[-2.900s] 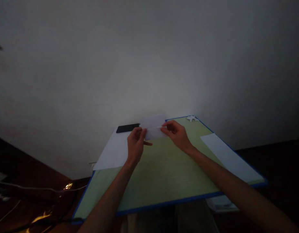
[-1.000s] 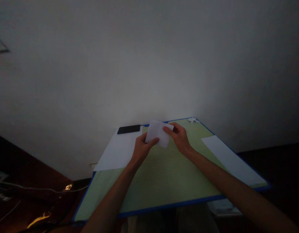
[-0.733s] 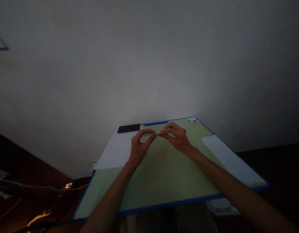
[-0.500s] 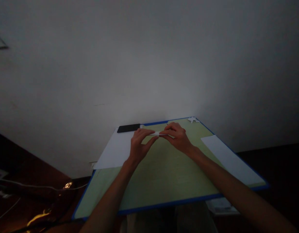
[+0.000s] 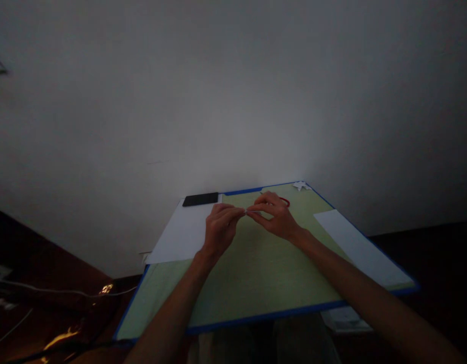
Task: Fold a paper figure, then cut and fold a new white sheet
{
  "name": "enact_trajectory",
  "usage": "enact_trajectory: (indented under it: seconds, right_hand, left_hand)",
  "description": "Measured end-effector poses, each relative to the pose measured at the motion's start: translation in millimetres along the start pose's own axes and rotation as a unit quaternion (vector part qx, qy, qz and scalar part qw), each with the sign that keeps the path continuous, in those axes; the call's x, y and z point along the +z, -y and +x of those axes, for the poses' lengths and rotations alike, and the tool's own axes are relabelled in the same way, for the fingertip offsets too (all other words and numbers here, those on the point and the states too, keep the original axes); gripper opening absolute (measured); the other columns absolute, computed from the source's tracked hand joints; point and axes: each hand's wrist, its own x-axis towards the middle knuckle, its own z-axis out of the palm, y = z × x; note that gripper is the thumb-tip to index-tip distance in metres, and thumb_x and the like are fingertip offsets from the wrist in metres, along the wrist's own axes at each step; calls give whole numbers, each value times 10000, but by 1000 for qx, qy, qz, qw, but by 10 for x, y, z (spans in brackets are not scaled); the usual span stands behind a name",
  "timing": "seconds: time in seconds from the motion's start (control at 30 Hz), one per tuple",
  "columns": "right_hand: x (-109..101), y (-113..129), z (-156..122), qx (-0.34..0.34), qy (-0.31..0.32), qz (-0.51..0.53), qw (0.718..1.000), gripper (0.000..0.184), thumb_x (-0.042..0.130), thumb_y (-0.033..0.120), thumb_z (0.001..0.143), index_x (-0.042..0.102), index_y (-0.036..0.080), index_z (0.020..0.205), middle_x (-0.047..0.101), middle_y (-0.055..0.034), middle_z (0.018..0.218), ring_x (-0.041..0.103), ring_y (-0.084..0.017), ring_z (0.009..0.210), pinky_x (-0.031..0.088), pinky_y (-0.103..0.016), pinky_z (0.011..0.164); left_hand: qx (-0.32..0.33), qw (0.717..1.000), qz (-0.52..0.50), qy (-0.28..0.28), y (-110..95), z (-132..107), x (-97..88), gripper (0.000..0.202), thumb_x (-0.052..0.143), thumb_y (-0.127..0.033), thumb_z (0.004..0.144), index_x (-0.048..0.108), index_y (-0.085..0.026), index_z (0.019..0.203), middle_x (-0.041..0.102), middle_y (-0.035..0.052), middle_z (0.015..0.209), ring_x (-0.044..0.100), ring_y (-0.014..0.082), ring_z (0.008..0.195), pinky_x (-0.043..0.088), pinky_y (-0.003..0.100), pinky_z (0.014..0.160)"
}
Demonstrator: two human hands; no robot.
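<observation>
Over the far middle of the table, my left hand (image 5: pixel 221 222) and my right hand (image 5: pixel 277 217) meet at the fingertips. Between them is a small piece of white paper (image 5: pixel 253 212), mostly hidden by the fingers. My left thumb and fingers are pinched together at its left end. On its right side, my right thumb and forefinger grip it. Just behind my right hand lies a red loop (image 5: pixel 285 201), like a scissors handle; the rest of it is covered.
The green tabletop (image 5: pixel 256 283) has a blue edge. A black phone (image 5: pixel 200 199) rests on a white sheet (image 5: pixel 176 237) at the left. Another white sheet (image 5: pixel 362 247) lies along the right edge. White paper scraps (image 5: pixel 301 186) sit at the far right corner, by the wall (image 5: pixel 233 101).
My left thumb has closed up against the fingers, and the fingertips of both hands have come together. Less of the white paper shows. More of the red loop is visible.
</observation>
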Motion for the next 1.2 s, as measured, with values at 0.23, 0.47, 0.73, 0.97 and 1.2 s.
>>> enact_trajectory:
  seconds: [0.23,0.47,0.73,0.97,1.2]
  right_hand:
    - [-39,-22,40,-46,2,-13,999,54,717,248,906,757,255,942,678,-23,806,599,-180,793,435,-371,757]
    - [-5,-14,34,20,-76,43,996,39,804,277,829,775,255,845,648,-10,728,584,-170,711,459,-348,686]
    - [-23,-57,17,51,-24,80,995,53,771,323,857,784,273,868,672,-30,801,611,-190,777,501,-366,729]
    - [-46,-88,51,64,-10,82,994,80,711,296,909,772,259,945,670,-38,856,620,-186,824,503,-352,761]
    - [-118,-77,76,155,48,146,976,227,661,352,934,711,222,1113,716,-52,954,647,-172,845,514,-321,774]
  left_hand:
    - [-46,999,-7,-1,-70,72,-70,59,740,-192,862,723,-207,808,719,17,718,616,177,711,494,339,699]
    - [-76,997,-18,-1,-54,81,-87,114,727,-241,880,708,-200,775,696,23,704,603,176,695,485,331,676]
    - [-64,997,-26,41,-47,97,-90,66,706,-263,899,707,-203,872,738,37,814,636,183,770,503,346,750]
    - [-111,993,-31,15,-60,104,-119,96,728,-262,887,744,-205,812,740,24,756,632,155,690,503,294,670]
    - [-294,948,-118,-32,-55,81,-70,129,795,-338,806,791,-212,832,780,21,793,703,168,710,545,289,684]
